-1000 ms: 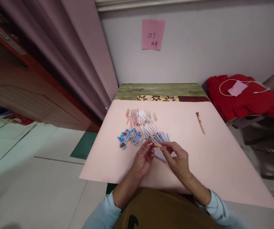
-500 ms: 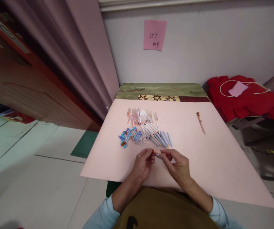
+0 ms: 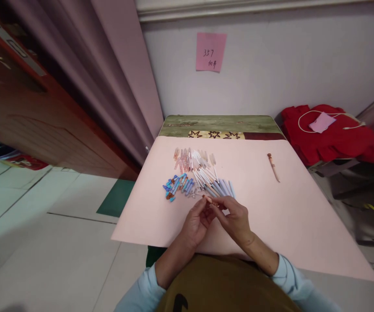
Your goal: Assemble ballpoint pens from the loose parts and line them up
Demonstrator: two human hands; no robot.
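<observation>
Close together over the near part of the table, my left hand (image 3: 197, 225) and my right hand (image 3: 235, 219) pinch a small peach-coloured pen part (image 3: 208, 199) with a brown end. Most of it is covered by my fingers. Just beyond the hands lie bluish and grey pen barrels (image 3: 222, 187) with white refills (image 3: 203, 175) fanned out from them. To the left is a heap of blue, purple and brown pen pieces (image 3: 175, 185). Behind it are clear pinkish tubes (image 3: 183, 159). One whole peach pen (image 3: 274, 168) with a brown top lies apart on the right.
Pale pink paper (image 3: 304, 225) covers most of the table, whose green patterned top (image 3: 219, 122) shows at the back. A pink note (image 3: 210, 52) is stuck on the wall. Red cloth (image 3: 339, 145) with a white cable is piled at right; a curtain hangs at left.
Both hands have moved slightly away from me and closer together, and the peach pen part is now more covered by the fingers. The loose pen parts lie as before.
</observation>
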